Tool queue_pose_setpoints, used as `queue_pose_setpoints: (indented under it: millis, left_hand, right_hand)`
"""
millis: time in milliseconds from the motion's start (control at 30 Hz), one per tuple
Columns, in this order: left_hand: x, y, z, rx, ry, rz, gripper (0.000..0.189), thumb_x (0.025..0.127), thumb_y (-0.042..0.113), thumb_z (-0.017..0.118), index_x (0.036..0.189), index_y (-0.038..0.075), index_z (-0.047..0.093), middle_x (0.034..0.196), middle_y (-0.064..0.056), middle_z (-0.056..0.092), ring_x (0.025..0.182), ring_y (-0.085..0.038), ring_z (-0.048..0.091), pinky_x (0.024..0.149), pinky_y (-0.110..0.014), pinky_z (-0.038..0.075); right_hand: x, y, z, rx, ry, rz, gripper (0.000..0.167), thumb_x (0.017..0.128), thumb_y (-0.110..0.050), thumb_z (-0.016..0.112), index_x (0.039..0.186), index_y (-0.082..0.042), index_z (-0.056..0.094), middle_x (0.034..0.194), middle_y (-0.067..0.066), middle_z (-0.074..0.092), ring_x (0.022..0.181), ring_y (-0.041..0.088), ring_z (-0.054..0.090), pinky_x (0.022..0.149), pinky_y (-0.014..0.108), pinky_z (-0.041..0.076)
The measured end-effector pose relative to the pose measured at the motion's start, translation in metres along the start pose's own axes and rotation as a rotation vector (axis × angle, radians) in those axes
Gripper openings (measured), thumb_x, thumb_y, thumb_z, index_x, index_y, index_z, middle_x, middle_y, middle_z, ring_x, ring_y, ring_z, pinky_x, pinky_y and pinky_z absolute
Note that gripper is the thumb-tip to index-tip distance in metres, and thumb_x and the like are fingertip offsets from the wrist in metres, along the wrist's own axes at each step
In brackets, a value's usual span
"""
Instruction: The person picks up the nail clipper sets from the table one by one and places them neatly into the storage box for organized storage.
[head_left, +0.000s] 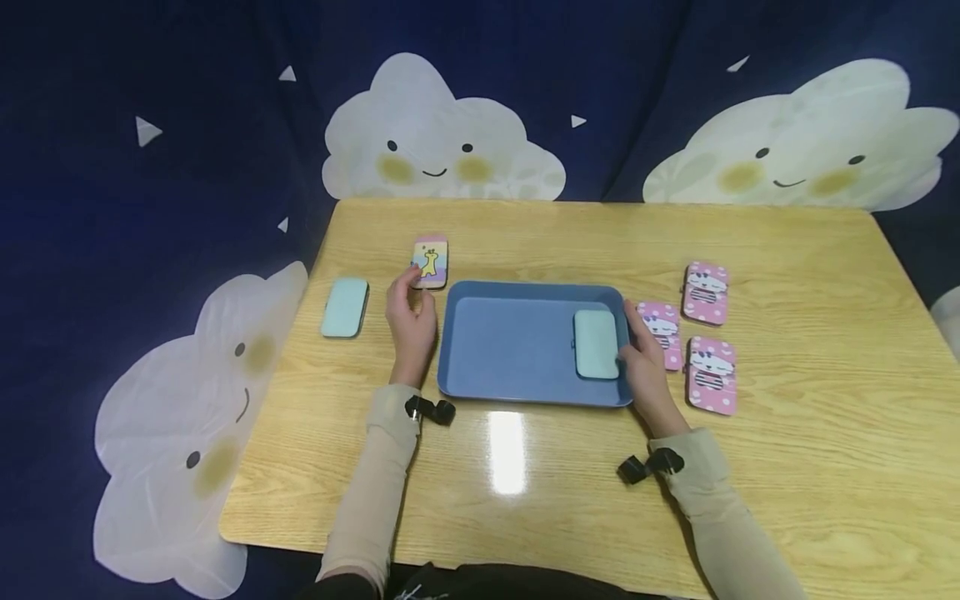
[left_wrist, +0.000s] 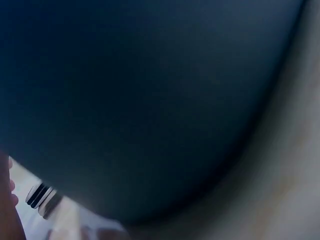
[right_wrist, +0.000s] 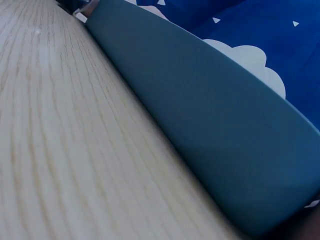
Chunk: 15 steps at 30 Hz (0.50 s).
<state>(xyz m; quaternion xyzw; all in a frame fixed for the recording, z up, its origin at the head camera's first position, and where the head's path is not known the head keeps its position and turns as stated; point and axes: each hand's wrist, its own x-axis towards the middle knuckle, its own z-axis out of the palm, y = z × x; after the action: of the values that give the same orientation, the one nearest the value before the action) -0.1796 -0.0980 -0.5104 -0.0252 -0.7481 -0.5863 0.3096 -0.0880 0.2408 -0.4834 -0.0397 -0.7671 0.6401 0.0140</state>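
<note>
I had left hand [head_left: 411, 327] at giraffe tin [head_left: 431, 260] on tabletop [head_left: 555, 242], by far-left corner of blue tray [head_left: 506, 342]; couldn't tell whether fingers pinched it. Right hand [head_left: 648, 371] gripped tray's right rim, probably steadying it, mint case [head_left: 596, 342] inside.

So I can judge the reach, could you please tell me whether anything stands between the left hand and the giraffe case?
Nothing visible does: in the head view, the left hand overlaps the lower left edge of the giraffe case, though contact is hard to confirm. The blue tray lies to the right, not in between.
</note>
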Motion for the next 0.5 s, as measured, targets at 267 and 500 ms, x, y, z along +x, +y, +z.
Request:
queue_pose_setpoints:
  millis: [267,500]
  left_hand:
    - [0.009,-0.005,0.000,0.091,-0.037,-0.118,0.031,0.090,-0.003,0.057,0.121,-0.006,0.059,0.128,-0.017,0.056,0.121,-0.025,0.048,0.103,-0.037,0.046]
    - [0.018,-0.008,-0.001,0.368,-0.192,-0.301,0.063,0.090,0.028,0.069,0.143,0.007,0.045,0.139,-0.011,0.048,0.127,-0.026,0.038,0.107,-0.039,0.033]
  right_hand:
    - [0.000,0.003,0.000,-0.002,-0.008,0.004,0.077,0.085,0.015,0.037,0.157,-0.010,0.025,0.164,0.005,0.017,0.150,0.019,0.008,0.123,0.038,0.006]
    - [0.002,0.002,0.000,0.010,-0.009,0.013,0.077,0.085,0.017,0.036,0.157,-0.007,0.023,0.164,0.008,0.015,0.151,0.022,0.007,0.123,0.040,0.005]
